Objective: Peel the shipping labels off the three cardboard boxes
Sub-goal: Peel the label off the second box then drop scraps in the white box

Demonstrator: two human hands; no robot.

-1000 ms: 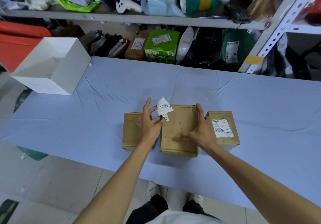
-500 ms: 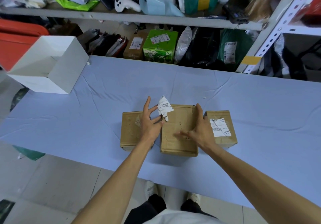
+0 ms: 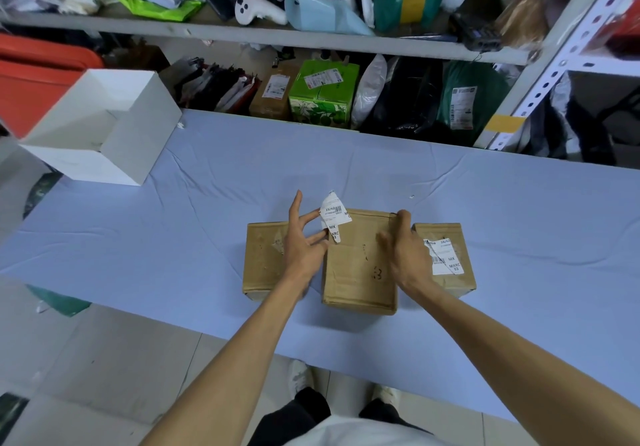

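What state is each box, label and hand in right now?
left box: no label, torn residue on top.
middle box: no label on top.
peeled label: lifted, pinched by left hand.
right box: right label stuck on top.
right hand: on middle box, blurred.

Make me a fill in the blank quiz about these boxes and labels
The left hand pinches a peeled shipping ____.
Of the three boxes, only the ____ one has a whole stuck label on top.
The right hand lies on the ____ box.
Missing: label, right, middle.
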